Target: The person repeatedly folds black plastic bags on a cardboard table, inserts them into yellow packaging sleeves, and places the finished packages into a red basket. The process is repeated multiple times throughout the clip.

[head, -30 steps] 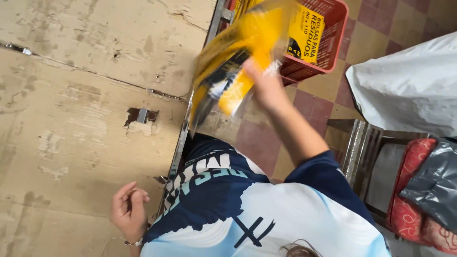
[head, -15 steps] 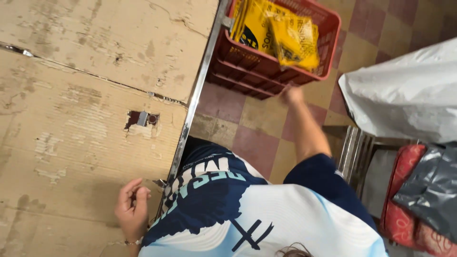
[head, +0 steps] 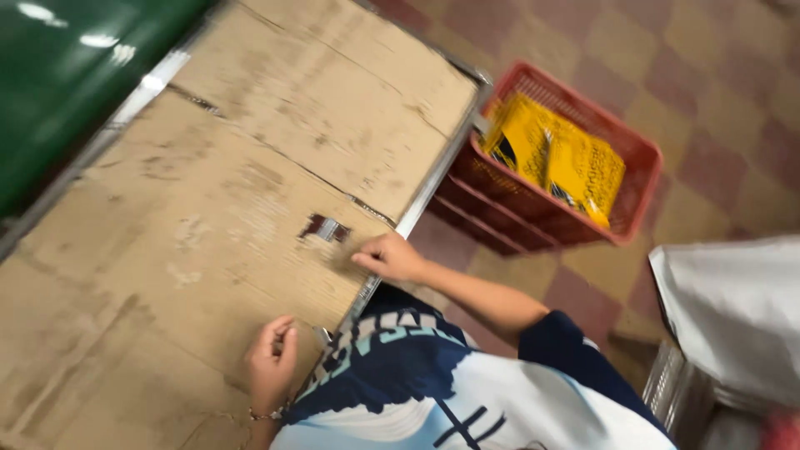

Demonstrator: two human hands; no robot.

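Both hands are bare and hold nothing. The right hand [head: 390, 257] rests at the near edge of the worktop [head: 167, 250], fingers loosely curled and pointing inward, its fingertips touching the cardboard near the metal edging; no object shows inside its grip. The left hand [head: 272, 363] lies lower on the same edge, fingers bent in a loose half-closed curl against the cardboard, a thin bracelet at the wrist, and its grip is also empty as far as the picture shows.

Just beyond the right hand, a small torn patch [head: 325, 227] in the cardboard exposes something dark and shiny beneath. The cardboard covers the whole worktop in 2 large sheets that meet along a ragged seam, and it is scuffed and stained. A metal strip runs along the worktop's right side.

Past that edge, on the checkered floor, stands a red plastic crate [head: 642, 196] with slatted walls. Inside it lie 2 or so yellow packets [head: 558, 158], leaning flat against one another. They are well apart from both hands.

Judging from how things lie, the packets are already placed in the crate and the hands are free, so that part of the work looks done; nothing further waits on the cardboard within view.

A pale sack [head: 733, 317] sits at the right, and a green surface [head: 75, 75] borders the worktop's far side.
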